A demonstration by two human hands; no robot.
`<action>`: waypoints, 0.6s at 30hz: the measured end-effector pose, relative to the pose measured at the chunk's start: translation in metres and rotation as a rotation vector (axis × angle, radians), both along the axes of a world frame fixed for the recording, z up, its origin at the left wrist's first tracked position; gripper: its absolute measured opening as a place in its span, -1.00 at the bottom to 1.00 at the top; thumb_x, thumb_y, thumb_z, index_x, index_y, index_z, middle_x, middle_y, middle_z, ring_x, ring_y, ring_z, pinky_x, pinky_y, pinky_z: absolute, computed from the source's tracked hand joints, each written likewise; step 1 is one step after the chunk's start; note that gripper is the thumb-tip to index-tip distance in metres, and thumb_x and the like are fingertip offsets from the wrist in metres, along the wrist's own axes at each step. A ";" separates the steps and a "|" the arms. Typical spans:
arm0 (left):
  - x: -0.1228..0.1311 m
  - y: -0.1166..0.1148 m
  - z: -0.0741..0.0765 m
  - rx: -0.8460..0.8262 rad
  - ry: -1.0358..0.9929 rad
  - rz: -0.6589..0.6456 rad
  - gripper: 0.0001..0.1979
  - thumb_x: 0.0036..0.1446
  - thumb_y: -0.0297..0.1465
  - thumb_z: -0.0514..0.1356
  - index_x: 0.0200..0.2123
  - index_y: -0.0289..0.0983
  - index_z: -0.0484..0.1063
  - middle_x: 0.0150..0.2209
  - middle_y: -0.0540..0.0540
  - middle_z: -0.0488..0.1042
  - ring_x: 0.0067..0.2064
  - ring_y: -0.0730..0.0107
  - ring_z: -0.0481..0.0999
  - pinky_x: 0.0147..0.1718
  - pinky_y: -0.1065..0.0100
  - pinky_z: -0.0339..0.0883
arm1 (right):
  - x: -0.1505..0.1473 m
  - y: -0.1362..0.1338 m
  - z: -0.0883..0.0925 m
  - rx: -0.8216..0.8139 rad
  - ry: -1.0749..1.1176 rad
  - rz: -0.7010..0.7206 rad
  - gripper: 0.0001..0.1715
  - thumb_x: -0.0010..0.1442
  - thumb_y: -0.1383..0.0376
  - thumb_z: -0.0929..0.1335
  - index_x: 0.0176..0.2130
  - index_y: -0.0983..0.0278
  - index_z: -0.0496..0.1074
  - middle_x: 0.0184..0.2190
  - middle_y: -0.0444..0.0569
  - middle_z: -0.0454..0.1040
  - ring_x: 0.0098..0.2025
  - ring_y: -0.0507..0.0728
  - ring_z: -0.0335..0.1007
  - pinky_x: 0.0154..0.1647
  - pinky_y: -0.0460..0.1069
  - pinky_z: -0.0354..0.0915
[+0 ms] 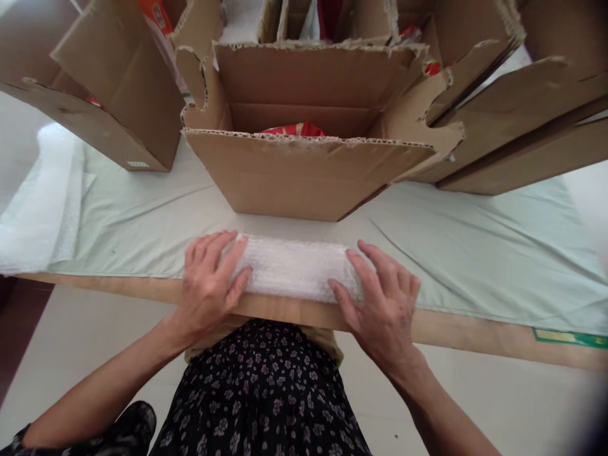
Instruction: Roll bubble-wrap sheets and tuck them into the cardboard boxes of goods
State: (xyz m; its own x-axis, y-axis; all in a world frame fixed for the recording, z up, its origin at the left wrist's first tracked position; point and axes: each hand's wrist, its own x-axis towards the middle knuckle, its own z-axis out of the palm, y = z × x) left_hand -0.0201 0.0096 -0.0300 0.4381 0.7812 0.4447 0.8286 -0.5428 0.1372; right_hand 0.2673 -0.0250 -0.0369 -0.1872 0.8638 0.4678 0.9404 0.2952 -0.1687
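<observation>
A bundle of bubble wrap [294,266] lies lengthwise along the table's front edge, between my two hands. My left hand [211,272] grips its left end, thumb on the near side and fingers over the top. At the right end, my right hand [382,288] holds it with the thumb in front and the index finger at the far corner. What the wrap contains, if anything, cannot be made out. Just beyond it stands an open cardboard box [304,180] with a red package [297,130] inside.
More open cardboard boxes stand at the left [137,95] and right [498,120]. Loose bubble wrap [52,196] lies at the left end of the pale green cloth [137,221]. A green strip [570,337] sits on the wooden edge at the right.
</observation>
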 end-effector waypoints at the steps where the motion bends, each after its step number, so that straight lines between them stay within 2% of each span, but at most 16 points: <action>1: 0.004 -0.004 0.002 -0.015 0.014 -0.069 -0.59 0.34 -0.44 0.23 0.23 -0.31 0.39 0.23 -0.41 0.46 0.28 -0.17 0.42 0.19 -0.13 0.32 | -0.006 -0.001 0.003 0.001 0.006 0.081 -0.48 0.40 0.23 0.37 0.29 0.21 0.33 0.30 0.22 0.42 0.26 0.38 0.39 0.17 0.22 0.26; 3: 0.011 -0.010 0.002 -0.076 0.057 -0.169 -0.65 0.34 -0.51 0.19 0.17 -0.31 0.44 0.22 -0.37 0.48 0.28 -0.11 0.42 0.19 -0.08 0.33 | -0.016 -0.001 0.002 -0.054 0.003 0.261 -0.58 0.42 0.31 0.33 0.23 0.23 0.41 0.32 0.18 0.41 0.35 0.33 0.34 0.27 0.22 0.25; 5: 0.016 -0.012 -0.004 -0.150 0.086 -0.184 -0.70 0.37 -0.50 0.16 0.12 -0.31 0.48 0.16 -0.34 0.54 0.20 -0.05 0.49 0.09 -0.01 0.39 | -0.021 0.001 -0.005 -0.162 -0.015 0.385 -0.61 0.45 0.32 0.28 0.20 0.25 0.47 0.32 0.13 0.42 0.37 0.28 0.32 0.33 0.22 0.24; 8: 0.017 -0.010 -0.011 -0.226 0.078 -0.160 -0.72 0.39 -0.45 0.13 0.10 -0.29 0.51 0.14 -0.33 0.55 0.16 -0.05 0.50 0.02 -0.01 0.42 | -0.011 0.002 -0.014 -0.311 -0.014 0.444 -0.55 0.51 0.24 0.23 0.26 0.26 0.46 0.36 0.10 0.38 0.41 0.27 0.28 0.36 0.25 0.26; 10: 0.014 -0.007 -0.011 -0.252 0.042 -0.179 -0.72 0.38 -0.45 0.14 0.09 -0.27 0.52 0.14 -0.30 0.55 0.16 -0.05 0.50 0.02 -0.02 0.43 | 0.003 0.003 -0.014 -0.345 0.039 0.431 -0.54 0.52 0.21 0.22 0.25 0.26 0.47 0.35 0.09 0.39 0.40 0.26 0.29 0.33 0.25 0.29; 13: 0.003 -0.003 -0.008 -0.231 -0.078 -0.165 -0.73 0.36 -0.44 0.17 0.08 -0.24 0.51 0.17 -0.28 0.52 0.17 0.00 0.49 0.07 0.00 0.44 | 0.023 0.009 -0.012 -0.251 0.114 0.292 -0.61 0.51 0.24 0.21 0.11 0.24 0.54 0.23 0.07 0.52 0.31 0.25 0.40 0.24 0.21 0.35; 15: -0.005 0.002 -0.007 -0.165 -0.123 -0.068 -0.72 0.35 -0.43 0.19 0.10 -0.23 0.48 0.18 -0.29 0.49 0.17 0.01 0.49 0.11 -0.02 0.44 | 0.030 0.018 -0.014 -0.181 0.091 0.206 -0.61 0.50 0.22 0.22 0.12 0.27 0.53 0.19 0.11 0.54 0.26 0.29 0.43 0.18 0.21 0.36; 18: -0.012 0.009 -0.014 -0.090 -0.068 0.113 -0.69 0.32 -0.33 0.24 0.09 -0.26 0.49 0.08 -0.32 0.52 0.07 -0.06 0.51 0.06 -0.10 0.45 | 0.027 0.034 -0.021 -0.172 0.006 0.137 -0.54 0.45 0.12 0.29 0.16 0.34 0.48 0.21 0.22 0.50 0.23 0.38 0.43 0.13 0.26 0.36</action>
State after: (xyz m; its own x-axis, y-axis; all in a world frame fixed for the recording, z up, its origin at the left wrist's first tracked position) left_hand -0.0322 0.0187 -0.0435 0.3161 0.8619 0.3964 0.8708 -0.4294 0.2394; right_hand 0.2944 0.0094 -0.0575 -0.3061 0.8975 0.3175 0.8923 0.3867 -0.2328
